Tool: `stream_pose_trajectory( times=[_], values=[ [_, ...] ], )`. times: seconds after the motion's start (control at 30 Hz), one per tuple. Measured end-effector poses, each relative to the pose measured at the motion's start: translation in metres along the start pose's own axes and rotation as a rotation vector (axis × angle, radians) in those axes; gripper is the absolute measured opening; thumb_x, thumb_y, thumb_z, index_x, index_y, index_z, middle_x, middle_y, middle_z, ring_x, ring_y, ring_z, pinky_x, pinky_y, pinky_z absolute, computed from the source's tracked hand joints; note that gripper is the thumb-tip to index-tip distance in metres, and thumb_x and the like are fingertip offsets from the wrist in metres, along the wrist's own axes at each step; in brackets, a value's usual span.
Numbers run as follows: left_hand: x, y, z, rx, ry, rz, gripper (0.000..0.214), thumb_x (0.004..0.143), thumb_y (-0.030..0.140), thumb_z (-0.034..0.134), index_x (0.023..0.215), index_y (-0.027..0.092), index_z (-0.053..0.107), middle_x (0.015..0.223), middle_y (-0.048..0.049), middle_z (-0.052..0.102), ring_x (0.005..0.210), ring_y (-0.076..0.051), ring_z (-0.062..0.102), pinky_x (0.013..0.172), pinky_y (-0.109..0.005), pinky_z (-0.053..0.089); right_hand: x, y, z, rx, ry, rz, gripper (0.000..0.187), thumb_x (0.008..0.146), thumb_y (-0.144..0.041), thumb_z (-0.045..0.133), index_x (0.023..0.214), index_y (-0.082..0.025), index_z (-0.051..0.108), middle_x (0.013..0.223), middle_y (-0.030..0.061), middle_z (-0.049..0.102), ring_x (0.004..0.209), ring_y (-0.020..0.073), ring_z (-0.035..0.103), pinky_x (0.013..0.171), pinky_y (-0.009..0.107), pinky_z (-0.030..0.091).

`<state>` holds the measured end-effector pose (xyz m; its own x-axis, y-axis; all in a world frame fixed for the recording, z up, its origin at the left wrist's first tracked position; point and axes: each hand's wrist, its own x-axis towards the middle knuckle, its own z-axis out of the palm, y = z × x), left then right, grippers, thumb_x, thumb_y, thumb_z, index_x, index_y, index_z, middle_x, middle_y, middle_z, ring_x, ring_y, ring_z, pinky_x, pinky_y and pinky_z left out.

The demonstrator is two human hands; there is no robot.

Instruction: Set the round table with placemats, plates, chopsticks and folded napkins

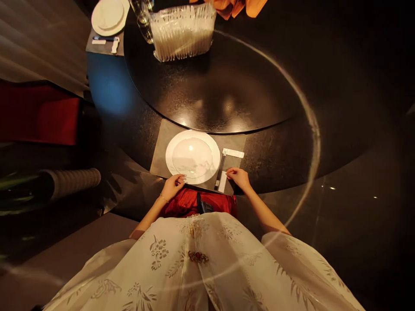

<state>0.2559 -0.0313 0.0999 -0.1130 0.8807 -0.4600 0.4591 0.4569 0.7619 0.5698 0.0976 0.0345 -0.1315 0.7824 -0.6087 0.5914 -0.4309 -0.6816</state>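
A small white plate (192,155) is stacked on a wider white plate (169,156), both on a grey placemat (158,149) near the table's edge. My left hand (173,186) has its fingers closed at the wide plate's lower left rim and appears to pinch it. On the other side, my right hand (239,177) has thumb and fingertips together at the upper end of a narrow white packet (222,182). Dark chopsticks (220,170) lie just left of that packet, their tips on a white rest (234,153).
A dark turntable (207,95) fills the round table's middle. On it stand a plastic-wrapped pack of white items (183,32), glasses (144,21) and something orange (238,6). Another setting with plates (108,17) is at far left, and a red chair (58,119) stands below it.
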Motion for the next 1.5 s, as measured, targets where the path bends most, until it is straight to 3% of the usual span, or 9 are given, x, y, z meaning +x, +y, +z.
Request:
stream_pose_trajectory(
  times=[0.2,0.37,0.63,0.83,0.97,1.13,1.3,1.43,1.5],
  values=[
    [0.089,-0.019,-0.154,0.158,0.063,0.176,0.029,0.079,0.022,0.053,0.107,0.019,0.062,0.094,-0.0038,0.067,0.080,-0.012,0.063,0.074,-0.023,0.053,0.006,-0.029,-0.008,-0.191,0.325,0.114,0.015,0.059,-0.034,0.063,0.069,-0.023,0.065,0.065,0.0033,0.067,0.058,0.0198,0.061,0.058,0.030,0.045],
    [0.190,0.002,-0.232,0.444,0.108,0.336,0.035,0.082,0.022,0.050,0.116,0.018,0.057,0.114,-0.0075,0.063,0.102,-0.016,0.061,0.091,-0.029,0.049,0.044,-0.125,0.007,-0.283,0.705,-0.024,0.024,0.071,-0.034,0.049,0.078,-0.019,0.066,0.074,0.0077,0.068,0.070,0.0215,0.062,0.067,0.031,0.044],
    [0.329,0.052,-0.244,0.943,-0.123,0.644,0.071,0.069,0.014,0.070,0.133,0.021,0.040,0.143,-0.0151,0.038,0.135,-0.028,0.030,0.107,-0.044,0.029,0.176,-0.350,0.039,-0.502,0.539,-0.557,0.024,0.079,-0.028,0.047,0.091,-0.017,0.065,0.087,0.0085,0.064,0.080,0.0200,0.057,0.076,0.032,0.043],
    [0.347,0.058,-0.242,1.135,-0.212,0.675,0.077,0.070,0.026,0.073,0.137,0.020,0.035,0.140,-0.0169,0.039,0.129,-0.029,0.038,0.096,-0.038,0.042,0.282,-0.534,0.048,-0.706,0.553,-0.857,0.037,0.083,-0.032,0.051,0.109,-0.008,0.059,0.106,0.0170,0.059,0.103,0.0283,0.049,0.091,0.040,0.038],
    [0.345,0.054,-0.224,1.168,-0.232,0.679,0.077,0.075,0.030,0.068,0.140,0.017,0.030,0.144,-0.0184,0.035,0.131,-0.029,0.036,0.096,-0.039,0.042,0.322,-0.607,0.080,-0.830,0.588,-0.864,0.044,0.083,-0.035,0.052,0.116,-0.005,0.056,0.117,0.0203,0.054,0.112,0.0322,0.042,0.093,0.043,0.034],
    [0.330,0.060,-0.193,1.117,-0.167,0.647,0.077,0.075,0.031,0.068,0.140,0.015,0.030,0.145,-0.0197,0.034,0.133,-0.030,0.034,0.102,-0.043,0.038,0.332,-0.613,0.088,-0.916,0.500,-0.815,0.034,0.089,-0.026,0.037,0.093,-0.012,0.067,0.101,0.0163,0.063,0.104,0.0302,0.046,0.087,0.042,0.034],
    [0.311,0.086,-0.200,0.732,-0.178,0.687,0.059,0.080,0.041,0.060,0.133,0.022,0.044,0.137,-0.0110,0.048,0.126,-0.028,0.044,0.100,-0.041,0.042,0.290,-0.571,0.038,-0.770,0.422,-0.931,0.030,0.087,-0.030,0.041,0.081,-0.016,0.066,0.088,0.0098,0.065,0.092,0.0234,0.049,0.086,0.036,0.036],
    [0.309,0.136,-0.232,0.202,0.405,0.714,0.060,0.085,0.045,0.052,0.137,0.016,0.038,0.137,-0.0124,0.046,0.126,-0.023,0.043,0.104,-0.038,0.038,0.213,-0.539,-0.011,-0.589,0.486,-1.045,0.029,0.087,-0.034,0.042,0.073,-0.018,0.061,0.082,0.0070,0.062,0.084,0.0202,0.051,0.081,0.033,0.038],
    [0.301,0.168,-0.243,0.135,0.527,0.774,0.062,0.082,0.046,0.056,0.135,0.016,0.041,0.135,-0.0134,0.046,0.125,-0.024,0.042,0.104,-0.040,0.037,0.169,-0.531,-0.023,-0.492,0.520,-1.080,0.029,0.087,-0.036,0.042,0.072,-0.019,0.059,0.081,0.0061,0.060,0.081,0.0185,0.052,0.078,0.031,0.039]
  ],
)
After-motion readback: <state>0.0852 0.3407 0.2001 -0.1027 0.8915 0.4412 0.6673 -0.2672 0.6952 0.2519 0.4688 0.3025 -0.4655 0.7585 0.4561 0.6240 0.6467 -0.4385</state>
